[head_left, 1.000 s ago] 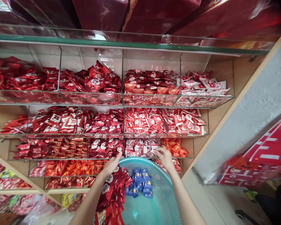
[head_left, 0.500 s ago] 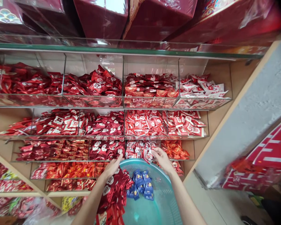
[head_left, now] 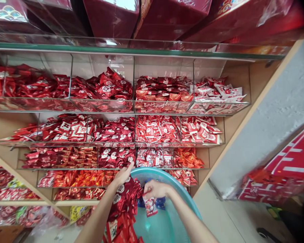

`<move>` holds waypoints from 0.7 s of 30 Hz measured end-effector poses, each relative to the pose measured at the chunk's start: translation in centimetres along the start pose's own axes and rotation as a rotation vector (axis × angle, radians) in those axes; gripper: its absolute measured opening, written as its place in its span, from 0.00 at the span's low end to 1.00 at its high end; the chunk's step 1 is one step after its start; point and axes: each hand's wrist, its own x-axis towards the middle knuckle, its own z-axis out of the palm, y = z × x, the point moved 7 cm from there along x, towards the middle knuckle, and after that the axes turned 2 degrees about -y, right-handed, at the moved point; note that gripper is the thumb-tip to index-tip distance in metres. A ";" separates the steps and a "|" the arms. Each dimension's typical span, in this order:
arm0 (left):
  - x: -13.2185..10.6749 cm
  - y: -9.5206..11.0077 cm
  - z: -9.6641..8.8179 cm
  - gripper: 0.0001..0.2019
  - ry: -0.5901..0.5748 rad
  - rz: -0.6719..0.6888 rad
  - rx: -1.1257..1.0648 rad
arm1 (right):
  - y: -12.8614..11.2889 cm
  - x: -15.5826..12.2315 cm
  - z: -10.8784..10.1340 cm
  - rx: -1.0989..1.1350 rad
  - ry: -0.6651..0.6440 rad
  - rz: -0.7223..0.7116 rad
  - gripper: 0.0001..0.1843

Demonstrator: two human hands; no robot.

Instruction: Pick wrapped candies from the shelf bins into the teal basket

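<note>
My left hand (head_left: pixel 122 176) grips the far rim of a teal plastic basin (head_left: pixel 181 195), its fingers curled over the edge. My right hand (head_left: pixel 154 189) is inside the basin, pinching a small red-and-white candy packet (head_left: pixel 150 206) that hangs from its fingers. Dark red foil packets (head_left: pixel 123 206) are heaped along the basin's left side. A few blue packets (head_left: pixel 160 202) lie under my right hand, mostly hidden by it. Just beyond the basin is the glass compartment of red-and-white packets (head_left: pixel 154 158).
Tiered glass shelves (head_left: pixel 134 111) hold several compartments of red candy packets. Large red boxes (head_left: pixel 111 17) stand on the top shelf. A grey wall (head_left: pixel 273 118) and red cartons (head_left: pixel 281 172) are to the right. More mixed packets (head_left: pixel 15 195) fill bins at the left.
My right hand has drawn back from the shelf compartment and come down into the basin with a red-and-white packet in its fingers. My left hand has stayed on the basin's rim.
</note>
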 end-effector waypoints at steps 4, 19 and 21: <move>0.0 -0.2 0.2 0.35 -0.009 0.013 -0.016 | 0.8 0.8 3.1 -0.148 -0.123 0.119 0.18; -0.1 -0.4 0.3 0.37 -0.016 0.035 -0.022 | 1.5 1.3 5.7 -0.540 -0.212 0.232 0.19; -0.1 -0.4 0.3 0.37 -0.019 0.032 -0.019 | 1.2 1.2 5.8 -0.617 -0.234 0.228 0.21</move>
